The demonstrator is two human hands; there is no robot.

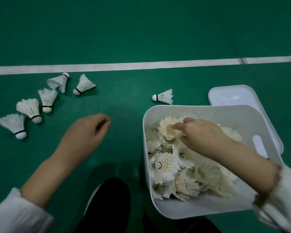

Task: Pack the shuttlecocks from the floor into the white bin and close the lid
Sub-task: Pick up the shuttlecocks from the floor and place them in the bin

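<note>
Picking up the shuttlecocks looks like easy work. Each one looks very light, with a hard round cork and thin feathers that can bend or snap. The best place to hold one is probably the cork end or low on the feathers, with a soft pinch and no squeeze.

Five lie in a bunch on the floor, well to the left of the bin. One more shuttlecock lies just past the bin's far left corner. Many more are piled inside the bin, so most of the job looks done.

The right hand reaches into the bin from the right. Its fingers are on the feathers of the top shuttlecock. I cannot tell if it holds that one or only touches it.

The left hand hangs over the floor to the left of the bin, back up. Its fingers are loosely curled and hold nothing.

The lid lies flat on the floor behind the bin, partly hidden by it.
</note>
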